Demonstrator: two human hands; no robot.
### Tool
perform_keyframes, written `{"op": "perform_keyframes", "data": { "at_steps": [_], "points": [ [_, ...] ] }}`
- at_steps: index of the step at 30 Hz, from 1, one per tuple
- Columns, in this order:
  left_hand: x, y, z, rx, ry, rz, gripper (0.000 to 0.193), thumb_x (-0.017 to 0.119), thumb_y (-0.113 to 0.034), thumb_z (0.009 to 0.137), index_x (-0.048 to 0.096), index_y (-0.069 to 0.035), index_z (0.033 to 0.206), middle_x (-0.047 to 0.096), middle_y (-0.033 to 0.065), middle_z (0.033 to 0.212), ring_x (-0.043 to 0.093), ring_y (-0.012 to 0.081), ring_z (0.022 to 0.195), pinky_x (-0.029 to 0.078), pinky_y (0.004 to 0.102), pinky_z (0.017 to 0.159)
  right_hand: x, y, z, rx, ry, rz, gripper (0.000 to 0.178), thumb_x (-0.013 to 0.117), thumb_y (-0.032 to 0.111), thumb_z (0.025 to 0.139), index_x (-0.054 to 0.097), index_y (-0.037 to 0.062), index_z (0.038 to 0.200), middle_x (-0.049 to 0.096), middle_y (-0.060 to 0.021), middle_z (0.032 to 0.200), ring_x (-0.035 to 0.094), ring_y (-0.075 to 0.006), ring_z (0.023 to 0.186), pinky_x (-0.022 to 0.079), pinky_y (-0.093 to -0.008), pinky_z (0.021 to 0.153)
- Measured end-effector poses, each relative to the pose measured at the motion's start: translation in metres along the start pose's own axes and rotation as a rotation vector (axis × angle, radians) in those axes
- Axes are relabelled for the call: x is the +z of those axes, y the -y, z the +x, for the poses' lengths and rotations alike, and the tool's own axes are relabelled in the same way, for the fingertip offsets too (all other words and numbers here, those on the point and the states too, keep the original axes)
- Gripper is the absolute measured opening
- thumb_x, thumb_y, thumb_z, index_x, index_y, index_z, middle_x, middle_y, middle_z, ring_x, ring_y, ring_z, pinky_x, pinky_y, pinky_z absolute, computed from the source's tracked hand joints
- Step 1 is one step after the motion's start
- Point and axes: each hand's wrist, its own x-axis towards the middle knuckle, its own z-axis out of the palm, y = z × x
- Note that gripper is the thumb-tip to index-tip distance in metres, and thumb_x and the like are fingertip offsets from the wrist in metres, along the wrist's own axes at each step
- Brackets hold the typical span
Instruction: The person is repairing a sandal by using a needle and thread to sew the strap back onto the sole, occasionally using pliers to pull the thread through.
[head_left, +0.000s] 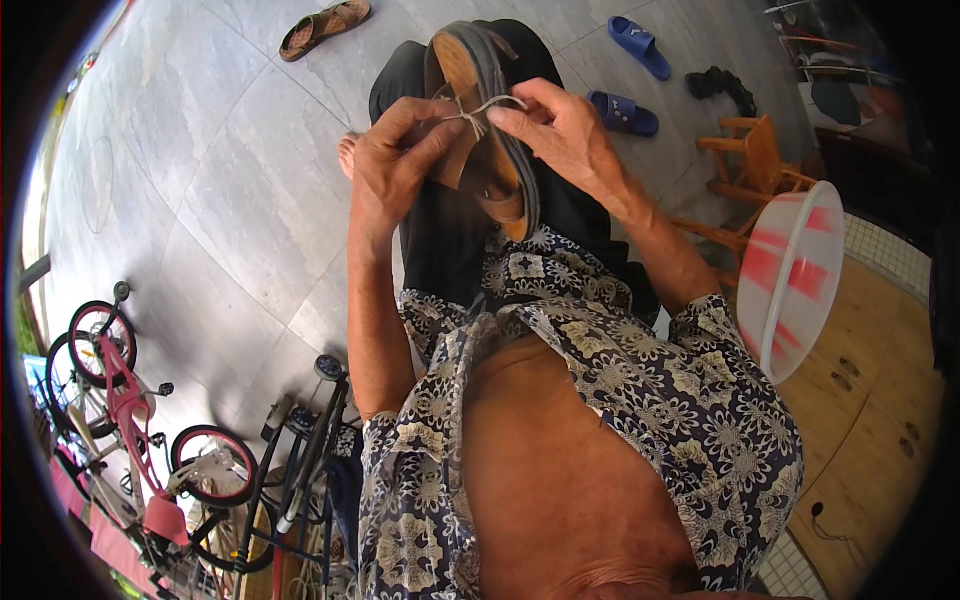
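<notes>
A brown sandal [462, 68] with a dark sole lies along my black-trousered lap, its far end pointing away from me. A thin pale cord [476, 118] is looped and crossed over the sandal's strap, with short frayed ends at the crossing. From the left, my left hand [400, 152] pinches the cord between thumb and fingers, close to the brown strap. Opposite it, my right hand [562, 128] has thumb and forefinger closed on the cord's other side, over the sole's edge. The fingertips partly cover the cord.
A matching brown sandal [322, 28] lies on the grey tile floor ahead. Blue slippers [640, 46], dark footwear [722, 90], a small wooden stool [757, 158] and a translucent tub [800, 280] are to the right. A pink bicycle [130, 410] stands at the left.
</notes>
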Motion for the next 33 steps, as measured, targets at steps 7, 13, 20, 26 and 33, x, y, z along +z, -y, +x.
{"op": "perform_keyframes", "data": {
  "at_steps": [7, 13, 20, 26, 33],
  "points": [
    [0.001, -0.031, 0.000, 0.399, -0.037, 0.588, 0.025, 0.080, -0.005, 0.094, 0.080, -0.005, 0.119, 0.069, 0.0050, 0.107, 0.073, 0.0211, 0.091, 0.058, 0.0328, 0.081, 0.007, -0.003, 0.005, -0.084, -0.051, 0.010, 0.030, 0.081, 0.026, 0.099, 0.074, -0.0025, 0.106, 0.074, -0.0123, 0.096, 0.073, -0.0218, 0.085, 0.057, -0.0356, 0.075],
    [0.000, -0.033, 0.009, 0.521, -0.115, 0.716, 0.015, 0.075, -0.001, 0.097, 0.075, -0.003, 0.113, 0.070, 0.0091, 0.105, 0.074, 0.0288, 0.092, 0.060, 0.0379, 0.077, 0.010, 0.006, 0.017, -0.290, -0.154, -0.108, 0.029, 0.083, 0.022, 0.099, 0.075, -0.0041, 0.106, 0.071, -0.0069, 0.082, 0.065, -0.0108, 0.074, 0.054, -0.0286, 0.068],
    [0.005, -0.023, 0.004, 0.298, -0.238, 0.459, 0.018, 0.074, -0.007, 0.098, 0.073, -0.003, 0.115, 0.074, 0.0116, 0.104, 0.074, 0.0263, 0.090, 0.057, 0.0365, 0.076, 0.000, 0.011, 0.018, -0.050, 0.009, 0.005, 0.032, 0.083, 0.026, 0.099, 0.076, -0.0034, 0.109, 0.072, -0.0038, 0.084, 0.063, -0.0085, 0.076, 0.052, -0.0269, 0.067],
    [0.005, -0.025, -0.019, -0.145, -0.266, -0.010, 0.028, 0.075, -0.021, 0.105, 0.074, 0.006, 0.114, 0.076, 0.0055, 0.094, 0.068, 0.0101, 0.085, 0.054, 0.0264, 0.073, 0.003, 0.015, 0.008, -0.016, 0.011, 0.024, 0.034, 0.083, 0.029, 0.097, 0.076, -0.0021, 0.108, 0.079, -0.0148, 0.096, 0.077, -0.0221, 0.089, 0.060, -0.0351, 0.081],
    [0.001, -0.029, -0.012, -0.235, -0.006, -0.200, 0.017, 0.074, -0.014, 0.104, 0.078, 0.002, 0.109, 0.077, 0.0038, 0.092, 0.067, 0.0079, 0.079, 0.052, 0.0229, 0.071, 0.002, 0.025, 0.019, -0.071, -0.001, 0.002, 0.031, 0.082, 0.027, 0.097, 0.075, -0.0008, 0.109, 0.079, -0.0146, 0.097, 0.078, -0.0232, 0.089, 0.061, -0.0351, 0.079]
  ]
}}
